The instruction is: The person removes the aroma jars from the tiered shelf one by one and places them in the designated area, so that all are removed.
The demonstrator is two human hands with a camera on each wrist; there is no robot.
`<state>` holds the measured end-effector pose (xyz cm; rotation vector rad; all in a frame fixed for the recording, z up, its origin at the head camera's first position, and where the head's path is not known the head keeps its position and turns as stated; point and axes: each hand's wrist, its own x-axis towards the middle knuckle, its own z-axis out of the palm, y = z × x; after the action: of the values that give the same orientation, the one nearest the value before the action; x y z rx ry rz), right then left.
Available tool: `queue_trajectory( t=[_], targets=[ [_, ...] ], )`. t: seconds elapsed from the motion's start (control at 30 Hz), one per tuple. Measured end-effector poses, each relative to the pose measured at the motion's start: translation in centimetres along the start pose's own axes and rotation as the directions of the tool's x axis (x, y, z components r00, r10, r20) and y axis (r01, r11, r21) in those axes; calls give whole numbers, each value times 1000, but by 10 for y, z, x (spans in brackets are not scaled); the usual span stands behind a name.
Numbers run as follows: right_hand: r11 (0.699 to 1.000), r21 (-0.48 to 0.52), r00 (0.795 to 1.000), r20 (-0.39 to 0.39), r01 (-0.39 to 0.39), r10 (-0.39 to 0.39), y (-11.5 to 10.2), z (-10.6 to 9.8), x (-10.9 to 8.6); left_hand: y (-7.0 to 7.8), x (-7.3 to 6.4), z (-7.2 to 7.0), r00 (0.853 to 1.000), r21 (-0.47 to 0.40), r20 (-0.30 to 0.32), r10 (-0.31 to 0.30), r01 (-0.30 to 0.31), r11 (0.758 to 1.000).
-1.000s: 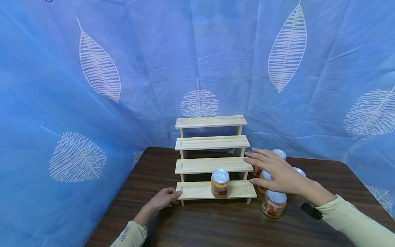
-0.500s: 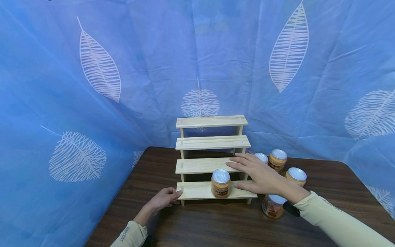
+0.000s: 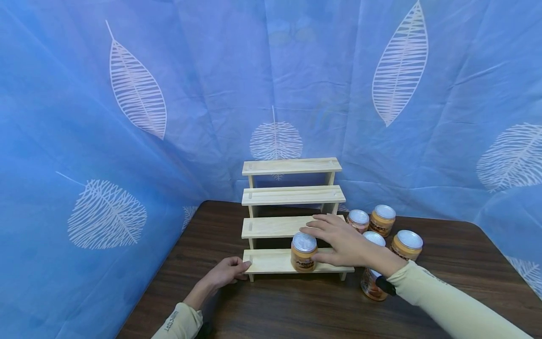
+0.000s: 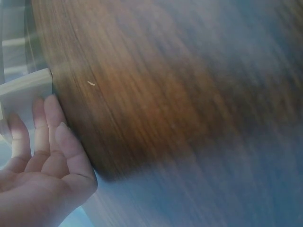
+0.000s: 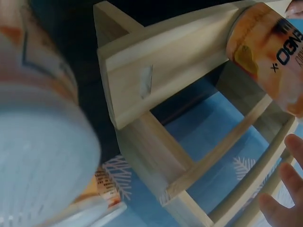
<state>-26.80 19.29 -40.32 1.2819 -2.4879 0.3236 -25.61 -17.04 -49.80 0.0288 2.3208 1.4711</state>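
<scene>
A four-tier pale wooden step rack stands on the dark table. My left hand pinches the left end of its lowest shelf, thumb on top; the left wrist view shows its fingers bent against the board. An orange jar with a silver lid sits upright on that lowest shelf, right of centre. Over the rack's right side my right hand reaches in from the right, thumb by the jar's right side and fingers spread behind its lid. In the right wrist view, a gap shows between those fingertips and the jar.
Several similar jars stand on the table to the right of the rack, among them one at the back, one farther right and one in front, partly under my right wrist. A blue leaf-print cloth hangs behind the table.
My right hand has moved left from above the group of jars to the jar on the lowest shelf. My left hand has stayed at the shelf's end.
</scene>
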Motion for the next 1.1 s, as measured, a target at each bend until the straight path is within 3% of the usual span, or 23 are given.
queue_trajectory(
  t=[0.37, 1.1],
  targets=[
    [998, 40, 998, 51, -46, 44, -6, 10, 2, 0, 0, 0, 1000, 1, 3, -3, 3, 1000],
    [994, 76, 997, -6, -75, 76, -12, 16, 6, 1, 0, 0, 1000, 6, -2, -15, 15, 1000]
  ],
)
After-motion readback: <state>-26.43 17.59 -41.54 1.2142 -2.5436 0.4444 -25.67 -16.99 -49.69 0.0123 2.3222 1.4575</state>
